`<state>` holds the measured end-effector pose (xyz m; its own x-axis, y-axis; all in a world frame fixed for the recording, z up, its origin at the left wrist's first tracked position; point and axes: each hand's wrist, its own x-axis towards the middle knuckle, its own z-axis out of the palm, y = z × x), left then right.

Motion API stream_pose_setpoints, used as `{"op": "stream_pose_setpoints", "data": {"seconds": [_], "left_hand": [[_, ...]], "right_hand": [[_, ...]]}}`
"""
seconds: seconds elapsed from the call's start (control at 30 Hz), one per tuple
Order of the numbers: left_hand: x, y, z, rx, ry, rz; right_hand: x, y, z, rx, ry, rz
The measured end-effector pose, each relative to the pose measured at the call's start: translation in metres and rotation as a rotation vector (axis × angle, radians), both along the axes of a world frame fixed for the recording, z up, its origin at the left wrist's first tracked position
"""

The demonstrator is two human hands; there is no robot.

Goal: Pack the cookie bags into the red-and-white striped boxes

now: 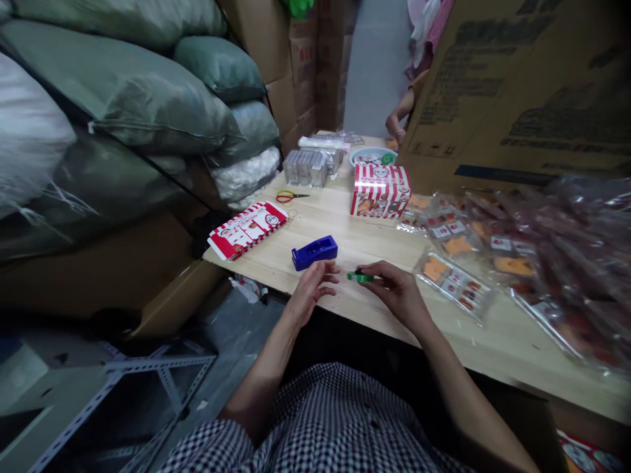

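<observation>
My right hand (394,289) pinches a small green tape roll (359,276) just above the wooden table (345,223), near its front edge. My left hand (315,286) hovers beside it with its fingers loosely curled and apart, holding nothing and almost touching the roll. A blue tape dispenser (314,252) lies on the table just beyond my left hand. A red-and-white striped box (380,190) stands further back, and flat striped box blanks (248,229) lie at the left edge.
Clear packets of orange snacks (497,256) cover the right side of the table. Scissors (290,196), clear plastic boxes (308,167) and a bowl (371,156) sit at the back. Another person's hand (397,125) shows behind a big carton (517,92). Stuffed sacks (128,98) pile up left.
</observation>
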<state>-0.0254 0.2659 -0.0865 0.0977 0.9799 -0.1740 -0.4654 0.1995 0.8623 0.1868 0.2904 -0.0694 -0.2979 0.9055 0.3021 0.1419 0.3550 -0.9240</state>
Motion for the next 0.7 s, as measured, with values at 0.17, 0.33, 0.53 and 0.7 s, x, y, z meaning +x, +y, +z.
{"op": "stream_pose_setpoints", "data": {"seconds": [0.17, 0.33, 0.53, 0.7], "left_hand": [[0.011, 0.001, -0.005, -0.021, -0.002, -0.146], [0.01, 0.003, -0.007, -0.013, 0.043, -0.12], [-0.001, 0.0, -0.005, -0.026, 0.035, -0.044], [-0.002, -0.002, -0.007, -0.079, 0.005, -0.117]], "right_hand": [[-0.003, -0.005, 0.01, 0.037, -0.059, 0.056], [-0.006, -0.007, 0.01, 0.036, -0.065, 0.045], [-0.009, -0.002, 0.005, -0.029, -0.001, 0.054], [-0.012, -0.003, 0.0, -0.089, 0.073, 0.06]]}}
